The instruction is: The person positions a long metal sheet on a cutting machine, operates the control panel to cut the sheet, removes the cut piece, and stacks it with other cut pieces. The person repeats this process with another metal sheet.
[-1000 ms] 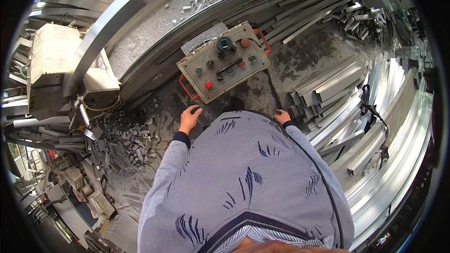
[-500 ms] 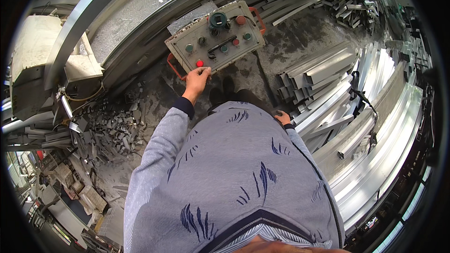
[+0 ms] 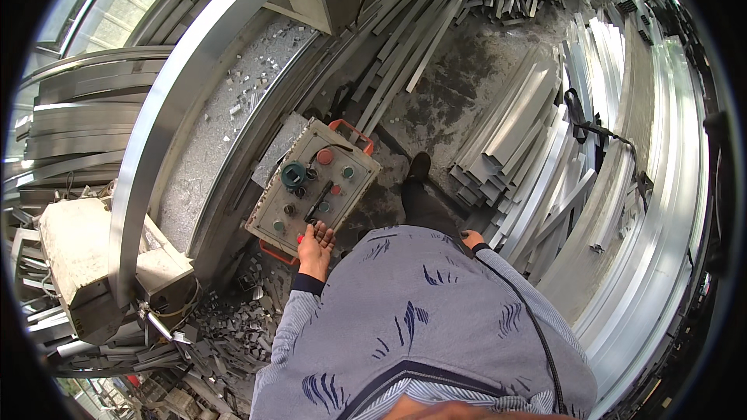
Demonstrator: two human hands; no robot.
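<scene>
A beige control box [image 3: 261, 222] with orange-red handles stands in front of me, tilted in view. Its face carries green and red push buttons, black knobs, a large red mushroom button [image 3: 324, 156] and a round dark-green device [image 3: 293, 174]. My left hand [image 3: 314, 253] is at the box's near edge, palm turned up, fingers apart and slightly bent, holding nothing. Beside its thumb shows part of a lit red button [image 3: 300, 239]. My right hand [image 3: 471, 239] hangs by my right side, close to stacked metal profiles [image 3: 506, 140]; its fingers are mostly hidden.
A long metal bar [image 3: 159, 101] arches across the left, above a machine bed strewn with offcuts [image 3: 233, 93]. A beige machine housing [image 3: 78, 245] stands at the left. Scrap pieces [image 3: 241, 303] lie on the floor. Long profiles [image 3: 654, 210] fill the right, with a black strap [image 3: 595, 128] over them.
My view has turned, so the control box now sits lower and further left. My left hand has turned palm up, its fingers opening off the box's edge. One leg now shows stepped forward.
</scene>
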